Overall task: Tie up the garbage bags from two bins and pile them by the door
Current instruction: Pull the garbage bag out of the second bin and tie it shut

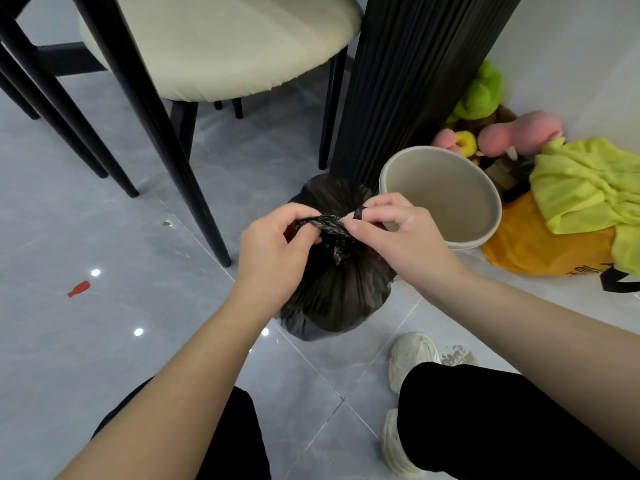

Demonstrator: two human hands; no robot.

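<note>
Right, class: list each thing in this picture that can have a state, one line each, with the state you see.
garbage bag: out of the bin, standing beside it, neck gathered, being tied
bin: empty, no liner in it
left hand: pinching the bag's gathered neck
right hand: pinching a strip of the bag's top
yellow cloth: crumpled, lying on the orange bag

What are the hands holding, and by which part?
Both pinch the bag at its twisted neck: left hand on one end, right hand on the other.
</note>
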